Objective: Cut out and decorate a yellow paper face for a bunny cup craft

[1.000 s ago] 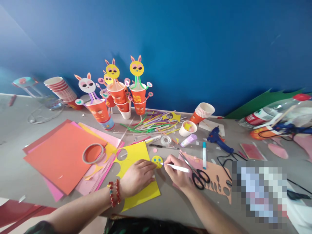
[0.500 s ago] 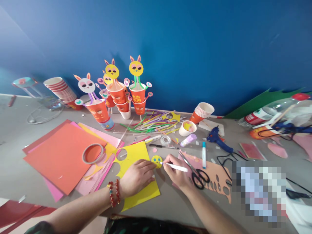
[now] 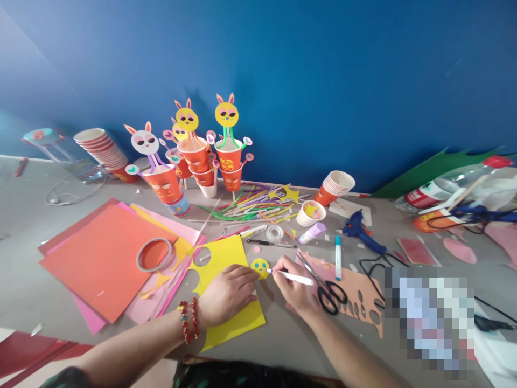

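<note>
A small yellow paper circle (image 3: pixel 260 269) with two blue eyes and a mouth line lies on the table. My left hand (image 3: pixel 228 296) rests flat on the yellow sheet (image 3: pixel 230 248), fingers stretched out, its fingertips touching the circle's left edge. In my right hand (image 3: pixel 293 283) is a white marker (image 3: pixel 298 278), gripped between thumb and fingers. Its tip is at the right side of the circle. Right of that hand, black-handled scissors (image 3: pixel 331 296) lie on a peach sheet (image 3: pixel 363 280) with cut-out holes, and a capped teal marker (image 3: pixel 338 258) lies above them.
Paper cups topped with rabbit faces (image 3: pixel 226 115) stand at the back. Orange and pink sheets (image 3: pixel 109 258) with a tape roll (image 3: pixel 139 258) lie left. Coloured sticks (image 3: pixel 250 202), a glue stick (image 3: pixel 312 233) and a blue glue gun (image 3: pixel 361 231) lie behind my hands. Bottles (image 3: pixel 436 188) occupy the far right.
The marker in my right hand has shifted very slightly to the right at the circle's edge. My left hand stays in place.
</note>
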Demonstrator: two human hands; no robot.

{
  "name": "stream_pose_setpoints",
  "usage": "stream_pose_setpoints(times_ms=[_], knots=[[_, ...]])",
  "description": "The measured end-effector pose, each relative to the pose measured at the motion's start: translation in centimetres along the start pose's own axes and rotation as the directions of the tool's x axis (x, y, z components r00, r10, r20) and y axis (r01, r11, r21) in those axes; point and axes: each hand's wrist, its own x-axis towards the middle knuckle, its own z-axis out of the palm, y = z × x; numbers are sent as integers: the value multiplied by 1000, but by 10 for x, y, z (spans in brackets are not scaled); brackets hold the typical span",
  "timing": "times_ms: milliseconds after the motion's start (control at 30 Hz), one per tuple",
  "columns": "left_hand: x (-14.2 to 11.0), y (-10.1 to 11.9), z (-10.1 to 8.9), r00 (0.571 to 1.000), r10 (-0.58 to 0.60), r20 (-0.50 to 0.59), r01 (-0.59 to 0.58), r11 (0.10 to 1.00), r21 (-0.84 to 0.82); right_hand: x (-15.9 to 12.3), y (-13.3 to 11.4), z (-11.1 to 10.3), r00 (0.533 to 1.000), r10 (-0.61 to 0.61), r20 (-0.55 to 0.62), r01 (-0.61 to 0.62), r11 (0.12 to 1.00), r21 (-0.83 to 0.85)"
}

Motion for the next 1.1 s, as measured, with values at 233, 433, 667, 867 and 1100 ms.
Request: stream_pose_setpoints(times_ms=[233, 433, 667, 867, 1100], knots=[[1, 0, -1, 1000, -4, 2, 4, 1000, -3, 0, 0, 0, 1000, -7, 9, 7, 1000, -4], [1, 0, -1, 1000, -13, 17, 13, 1000, -15, 0, 2, 1, 1000, -10, 23, 10, 1000, -8], [0, 0, 0, 1000, -11, 6, 11, 1000, -16, -1, 1, 0, 1000, -2, 6, 2, 1000, -7], [1, 0, -1, 1000, -5, 15, 5, 1000, -12, -1, 1, 0, 1000, 1, -6, -1, 1000, 3], [1, 1, -3, 999, -24, 29, 25, 999, -31, -1, 4, 1, 999, -11, 31, 11, 1000, -11]])
